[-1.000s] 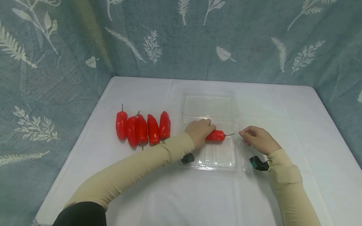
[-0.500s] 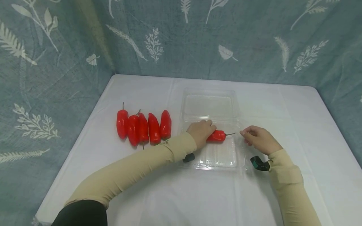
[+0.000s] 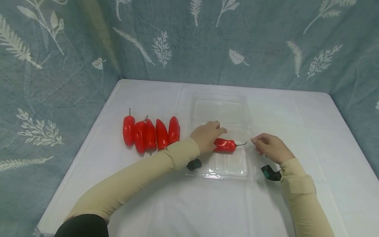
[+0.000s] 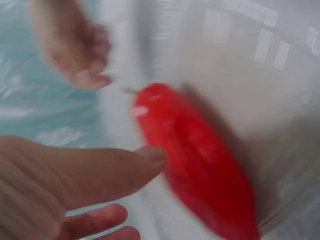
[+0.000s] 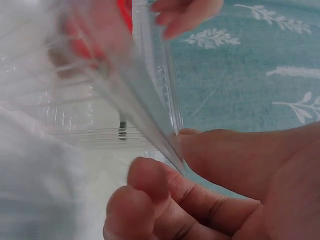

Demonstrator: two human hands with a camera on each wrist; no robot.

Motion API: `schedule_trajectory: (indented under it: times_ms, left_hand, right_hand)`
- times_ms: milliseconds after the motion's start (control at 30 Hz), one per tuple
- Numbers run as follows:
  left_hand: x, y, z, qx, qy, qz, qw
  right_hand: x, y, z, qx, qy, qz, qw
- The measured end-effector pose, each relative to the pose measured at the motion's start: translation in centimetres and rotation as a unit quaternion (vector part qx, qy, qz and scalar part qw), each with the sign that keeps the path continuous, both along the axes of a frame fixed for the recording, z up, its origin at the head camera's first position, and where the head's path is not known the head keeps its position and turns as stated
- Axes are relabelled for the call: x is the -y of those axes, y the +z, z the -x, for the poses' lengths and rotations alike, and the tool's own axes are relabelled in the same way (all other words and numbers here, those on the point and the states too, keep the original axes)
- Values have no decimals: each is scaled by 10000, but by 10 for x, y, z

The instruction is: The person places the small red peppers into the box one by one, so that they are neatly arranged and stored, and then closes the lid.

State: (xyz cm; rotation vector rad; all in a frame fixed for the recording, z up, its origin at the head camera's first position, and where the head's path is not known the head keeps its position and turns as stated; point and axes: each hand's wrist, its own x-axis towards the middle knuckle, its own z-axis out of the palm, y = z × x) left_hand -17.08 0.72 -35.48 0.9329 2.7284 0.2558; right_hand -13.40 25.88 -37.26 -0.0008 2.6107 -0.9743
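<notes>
A clear plastic container [image 3: 231, 166] lies unfolded on the table. One red pepper [image 3: 225, 145] is over its near half, stem to the right. My left hand [image 3: 206, 136] is beside the pepper's left end; in the left wrist view its thumb and fingers are spread around the pepper [image 4: 200, 160], not closed on it. At the container's right edge, my right hand [image 3: 273, 148] pinches thin clear plastic [image 5: 150, 122] between thumb and forefinger, as the right wrist view shows. Whether the pepper touches the container's floor cannot be told.
Several red peppers [image 3: 139, 136] stand in a row on the white-covered table [image 3: 148, 204], left of the container, partly behind the left sleeve. A patterned green-blue cloth [image 3: 207, 49] hangs at the back and sides.
My left hand has loosened from the pepper and shifted slightly left, its fingers spreading. More of the pepper shows, a little nearer the front. My right hand has stayed in place.
</notes>
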Motion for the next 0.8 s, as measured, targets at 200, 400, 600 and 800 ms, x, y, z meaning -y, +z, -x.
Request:
schedule_trajectory:
  times_ms: [200,400,600,800]
  left_hand:
    - [42,30,10,274,830,-941,9917]
    - [105,50,19,-37,1723,-1347,9758]
    - [168,49,20,-12,2946,-1357,9459]
    - [211,32,17,301,3603,-1288,9234]
  right_hand:
    - [0,-1,0,8,19,62,10000]
    - [-4,-2,-4,-65,27,-31,10000]
    - [-4,-4,-5,-116,74,-8,9999]
    - [0,-3,-3,-101,152,-56,9998]
